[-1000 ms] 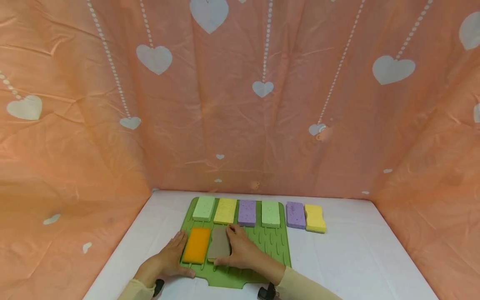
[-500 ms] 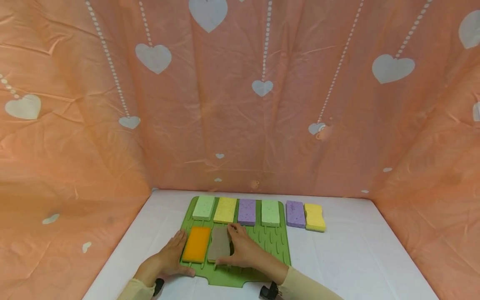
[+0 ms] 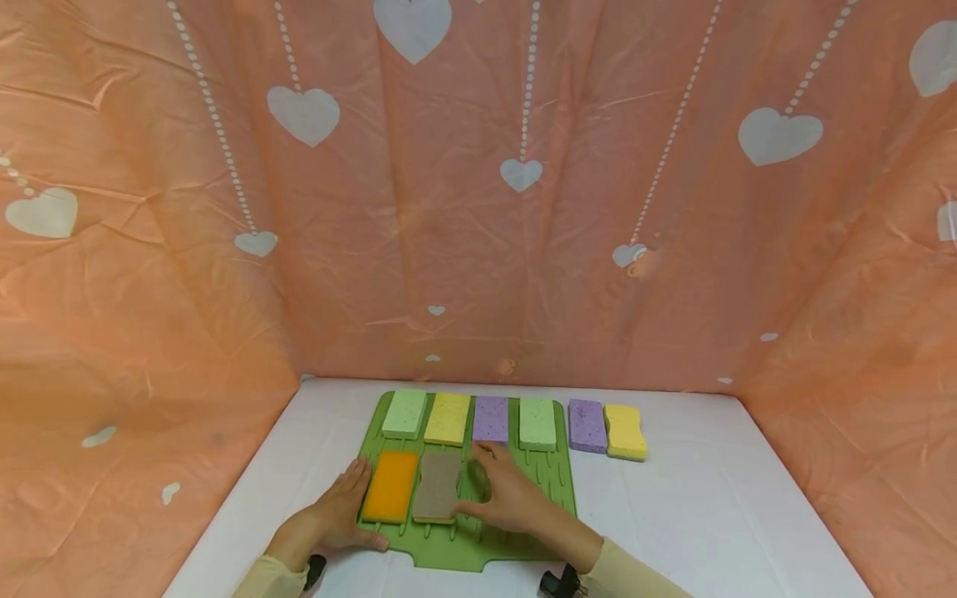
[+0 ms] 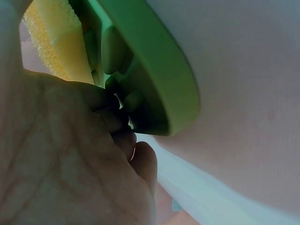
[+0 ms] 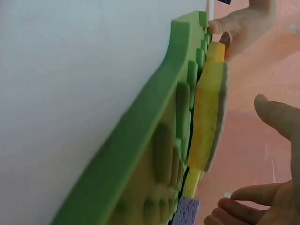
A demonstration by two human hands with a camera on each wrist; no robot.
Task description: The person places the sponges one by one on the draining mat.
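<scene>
A grey-topped sponge [image 3: 438,488] lies on the ridged green mat [image 3: 516,540], and the right wrist view shows a yellow body [image 5: 205,117] under its grey layer. Just to its right is my right hand [image 3: 516,497], thumb and fingers spread apart with nothing between them; the thumb tip is close to the sponge's near right corner. My left hand [image 3: 335,508] rests at the mat's left edge with its fingers extended, beside an orange sponge [image 3: 391,487]. The left wrist view has the left fingers [image 4: 124,140] against the mat's rim, their tips partly hidden.
Along the mat's far edge lie a light green sponge [image 3: 404,414], a yellow one [image 3: 448,418], a purple one [image 3: 490,418] and another light green sponge [image 3: 537,423]. Right of the mat, a purple sponge [image 3: 587,426] and a wavy yellow sponge [image 3: 625,431] lie on the white table [image 3: 695,498].
My right hand has let go of the grey-topped sponge and shifted right, away from it. That sponge now lies flat on the mat. My left hand has stayed in place.
</scene>
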